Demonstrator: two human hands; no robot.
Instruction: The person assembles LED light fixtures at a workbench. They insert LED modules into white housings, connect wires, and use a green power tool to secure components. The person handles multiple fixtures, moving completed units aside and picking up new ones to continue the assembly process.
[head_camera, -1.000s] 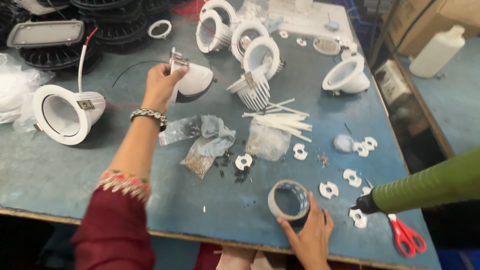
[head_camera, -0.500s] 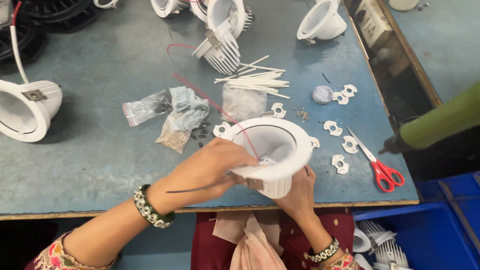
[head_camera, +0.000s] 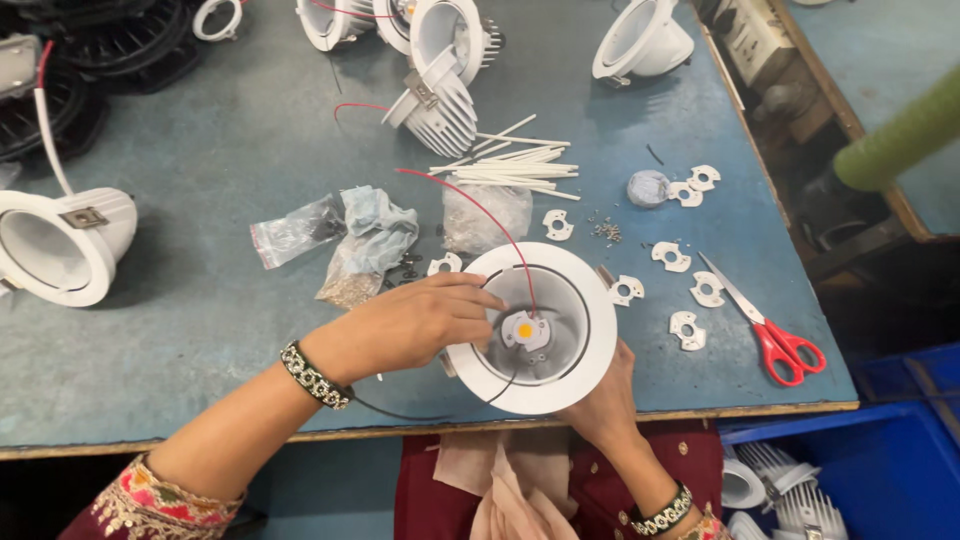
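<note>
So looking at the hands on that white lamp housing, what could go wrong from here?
1. The white lamp housing overhangs the table edge, propped by the right hand; it could slip off.
2. The left hand might snag the thin red wire and tug it loose.
3. The open scissors lie close by.

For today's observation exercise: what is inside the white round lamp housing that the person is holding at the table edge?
Inside the white lamp housing sits a small white plate with a yellow LED chip; a red wire and a black wire run in. The left hand covers part of the rim; the right hand is beneath.
</note>
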